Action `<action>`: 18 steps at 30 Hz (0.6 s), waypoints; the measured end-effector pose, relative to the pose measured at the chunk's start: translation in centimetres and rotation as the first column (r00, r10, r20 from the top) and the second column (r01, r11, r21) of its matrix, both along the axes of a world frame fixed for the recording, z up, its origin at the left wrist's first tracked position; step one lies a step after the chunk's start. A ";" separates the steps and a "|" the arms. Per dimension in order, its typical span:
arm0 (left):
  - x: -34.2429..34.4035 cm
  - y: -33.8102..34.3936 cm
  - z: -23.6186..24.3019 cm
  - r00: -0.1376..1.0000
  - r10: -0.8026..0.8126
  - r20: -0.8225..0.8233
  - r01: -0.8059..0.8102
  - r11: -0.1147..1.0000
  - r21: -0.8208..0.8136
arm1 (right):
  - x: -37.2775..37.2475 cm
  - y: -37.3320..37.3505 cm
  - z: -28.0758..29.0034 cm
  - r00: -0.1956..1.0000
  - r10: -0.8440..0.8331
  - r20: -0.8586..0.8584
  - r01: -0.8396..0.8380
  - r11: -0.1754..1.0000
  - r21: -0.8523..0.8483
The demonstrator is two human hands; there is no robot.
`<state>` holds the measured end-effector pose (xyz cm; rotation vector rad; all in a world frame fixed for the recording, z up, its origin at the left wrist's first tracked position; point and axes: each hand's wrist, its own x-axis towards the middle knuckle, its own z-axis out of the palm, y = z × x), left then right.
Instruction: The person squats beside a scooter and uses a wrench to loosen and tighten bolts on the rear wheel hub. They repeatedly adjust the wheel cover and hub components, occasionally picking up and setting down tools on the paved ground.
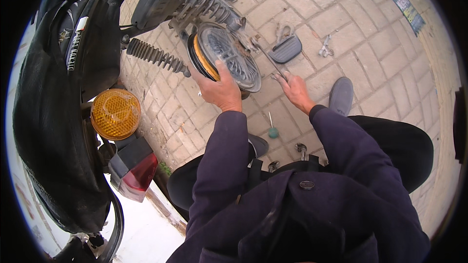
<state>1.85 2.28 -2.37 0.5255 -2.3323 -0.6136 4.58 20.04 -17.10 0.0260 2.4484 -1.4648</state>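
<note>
The left hand [222,89] grips the round grey metal hub plate [229,56] at the motorcycle's rear axle, steadying it. The right hand [295,90] closes on a long thin metal tool [267,58], probably a wrench, at the hub. Next: turn it with the plate kept steady.

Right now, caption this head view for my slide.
Left hand steadies a motorcycle's round hub cover; right hand holds a thin tool.

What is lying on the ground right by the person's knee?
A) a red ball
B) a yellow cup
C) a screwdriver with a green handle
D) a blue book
C: a small screwdriver with a round green handle lies on the paving between the two arms, below the right hand.
</note>
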 end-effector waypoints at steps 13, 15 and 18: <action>0.2 -0.2 -0.3 0.999 0.033 0.043 -0.035 0.998 0.057 | 1.4 -1.7 3.9 0.967 -0.097 0.234 0.110 0.993 -0.045; 0.2 -0.3 -0.5 0.999 0.025 0.035 -0.027 0.998 0.055 | 1.6 -2.2 7.1 0.952 -0.089 0.294 0.114 0.991 -0.068; 0.3 -0.4 -0.7 1.000 0.029 0.006 -0.029 0.999 0.020 | 0.8 -3.3 13.1 0.782 -0.050 0.622 0.258 0.933 -0.249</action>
